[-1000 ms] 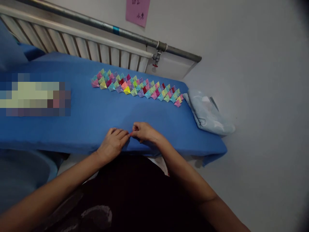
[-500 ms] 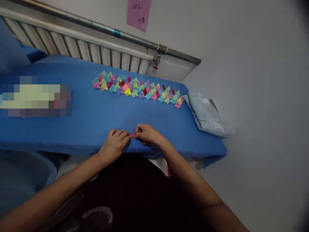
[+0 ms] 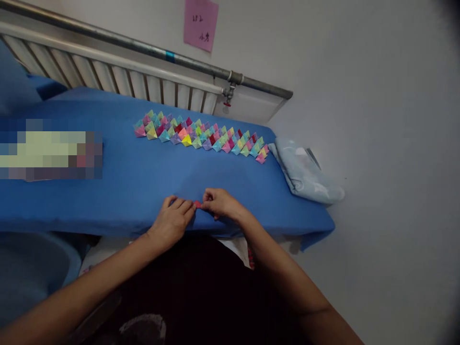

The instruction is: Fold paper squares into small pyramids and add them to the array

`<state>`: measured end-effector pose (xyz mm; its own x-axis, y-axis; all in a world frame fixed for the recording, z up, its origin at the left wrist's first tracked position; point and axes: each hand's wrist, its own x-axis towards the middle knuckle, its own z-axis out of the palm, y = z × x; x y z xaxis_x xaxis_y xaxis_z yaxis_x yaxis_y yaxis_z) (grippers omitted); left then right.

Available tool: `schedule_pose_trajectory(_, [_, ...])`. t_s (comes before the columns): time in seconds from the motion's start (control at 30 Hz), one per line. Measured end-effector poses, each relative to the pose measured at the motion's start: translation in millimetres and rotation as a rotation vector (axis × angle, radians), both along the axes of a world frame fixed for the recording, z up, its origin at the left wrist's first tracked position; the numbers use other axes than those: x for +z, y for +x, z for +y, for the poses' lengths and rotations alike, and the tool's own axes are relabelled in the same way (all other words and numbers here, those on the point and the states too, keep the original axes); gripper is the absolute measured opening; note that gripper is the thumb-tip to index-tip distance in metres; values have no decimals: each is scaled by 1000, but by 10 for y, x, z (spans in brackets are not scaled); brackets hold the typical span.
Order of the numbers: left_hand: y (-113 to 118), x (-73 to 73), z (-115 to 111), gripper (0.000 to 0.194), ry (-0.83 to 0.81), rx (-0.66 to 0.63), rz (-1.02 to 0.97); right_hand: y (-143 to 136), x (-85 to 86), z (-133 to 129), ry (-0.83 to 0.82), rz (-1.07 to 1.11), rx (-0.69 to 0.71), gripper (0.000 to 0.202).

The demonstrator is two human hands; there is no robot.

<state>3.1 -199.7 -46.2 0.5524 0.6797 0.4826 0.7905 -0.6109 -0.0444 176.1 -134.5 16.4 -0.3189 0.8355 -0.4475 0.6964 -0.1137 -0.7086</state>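
Near the front edge of the blue-covered table [image 3: 143, 191], a small red paper piece [image 3: 197, 204] lies between my two hands. The fingertips of my left hand [image 3: 174, 216] press on its left side. My right hand [image 3: 218, 202] has its fingers curled and pinches the right side of the same piece. Farther back, rows of small folded paper pieces [image 3: 197, 142] in pink, green, blue, yellow, purple and red stand close together. Part of the red piece is hidden by my fingers.
A folded light blue cloth [image 3: 305, 175] lies at the table's right end. A blurred-out pale green item [image 3: 52, 148] is at the left. Behind the table are a white radiator [image 3: 118, 79] and a metal pipe [image 3: 143, 46]. A blue chair [image 3: 39, 268] stands at the lower left.
The camera view has shifted slightly. My hands stay at the red piece, with my right fingers a little farther from my left, and more of the red shows between them.
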Motion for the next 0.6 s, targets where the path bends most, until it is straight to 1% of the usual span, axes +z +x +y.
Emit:
schedule_pose_trajectory(0.1, [-5,-12,1,36,-6,-8,-14,28,-4,1,4,-29,-5,22])
schedule_pose_trajectory(0.27, [4,-24,9,36,-69,7,-28,1,9,49,-11,-86,34,23])
schedule_pose_trajectory(0.4, [26,-17,8,34,-35,15,-34,-16,12,65,4,-98,50,23])
schedule_pose_trajectory(0.53, [40,-33,-6,35,-24,19,-63,29,-37,-12,81,-83,39,20])
schedule_pose_trajectory(0.6, [39,-55,-18,35,-45,29,-116,63,-93,-90,184,-71,18,17])
